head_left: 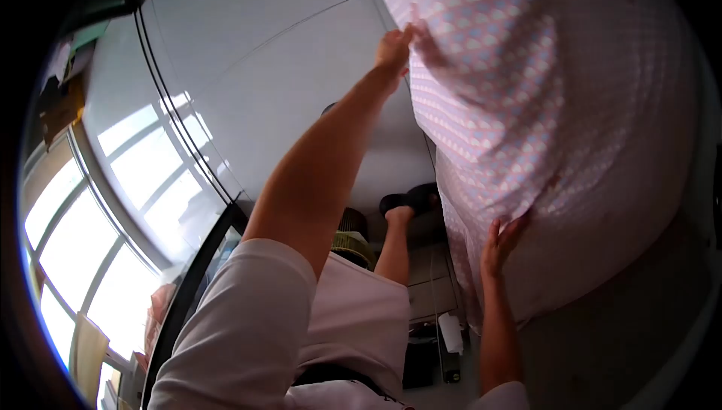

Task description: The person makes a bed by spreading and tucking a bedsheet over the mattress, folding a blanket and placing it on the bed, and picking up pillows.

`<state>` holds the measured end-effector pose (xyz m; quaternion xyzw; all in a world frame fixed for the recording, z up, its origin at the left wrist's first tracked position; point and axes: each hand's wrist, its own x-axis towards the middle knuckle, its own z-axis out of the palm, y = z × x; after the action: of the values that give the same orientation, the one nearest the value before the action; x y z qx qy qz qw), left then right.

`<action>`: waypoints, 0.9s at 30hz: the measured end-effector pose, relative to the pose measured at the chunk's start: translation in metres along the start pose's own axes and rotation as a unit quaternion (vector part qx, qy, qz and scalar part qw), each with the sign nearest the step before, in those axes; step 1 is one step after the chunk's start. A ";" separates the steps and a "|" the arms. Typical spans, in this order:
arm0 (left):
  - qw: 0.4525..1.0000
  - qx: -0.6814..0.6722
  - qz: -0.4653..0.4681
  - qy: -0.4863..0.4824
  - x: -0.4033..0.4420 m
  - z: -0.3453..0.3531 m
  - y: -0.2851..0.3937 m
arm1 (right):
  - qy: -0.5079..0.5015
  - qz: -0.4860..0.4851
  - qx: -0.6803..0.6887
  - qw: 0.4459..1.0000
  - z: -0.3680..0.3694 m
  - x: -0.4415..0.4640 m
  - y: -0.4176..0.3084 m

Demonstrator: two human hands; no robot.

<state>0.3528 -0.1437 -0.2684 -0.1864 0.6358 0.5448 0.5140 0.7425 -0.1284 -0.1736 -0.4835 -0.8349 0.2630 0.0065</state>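
Observation:
A large pink bedsheet (511, 109) with rows of small pale and bluish shapes fills the right side of the view, loosely wrinkled. Far up along its left edge, my left hand (394, 49) is closed on the fabric, arm stretched out. Lower and nearer to me, my right hand (502, 244) pinches a bit of the same cloth between thumb and fingers, and folds spread from that point. What lies beneath the sheet is hidden.
Glossy pale floor tiles (278, 56) reflect the window (83, 237) on the left. A dark-framed edge (188, 297) runs beside my left arm. My foot in a dark slipper (392, 203) stands close to the sheet's hanging side. A white object (451, 332) lies low near the middle.

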 end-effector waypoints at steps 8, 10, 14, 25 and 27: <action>0.995 -0.071 -0.040 -0.065 0.018 -0.013 -0.051 | 0.020 0.103 -0.035 0.994 0.016 0.003 0.003; 0.993 0.002 -0.038 -0.111 0.013 -0.026 -0.064 | 0.075 0.117 0.034 0.990 0.010 0.022 -0.001; 0.994 -0.039 -0.033 -0.100 -0.027 -0.039 -0.061 | 0.098 0.198 0.039 0.975 0.002 0.107 -0.036; 1.000 -0.008 0.000 0.006 -0.090 -0.126 -0.058 | -0.065 -0.086 0.229 0.967 0.057 0.289 -0.329; 0.999 -0.028 -0.006 0.042 -0.108 -0.157 -0.038 | -0.087 -0.156 0.232 0.956 0.052 0.290 -0.351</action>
<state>0.3561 -0.3307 -0.2139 -0.2274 0.6406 0.5505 0.4846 0.2922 -0.0539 -0.1325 -0.3077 -0.8131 0.4865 0.0869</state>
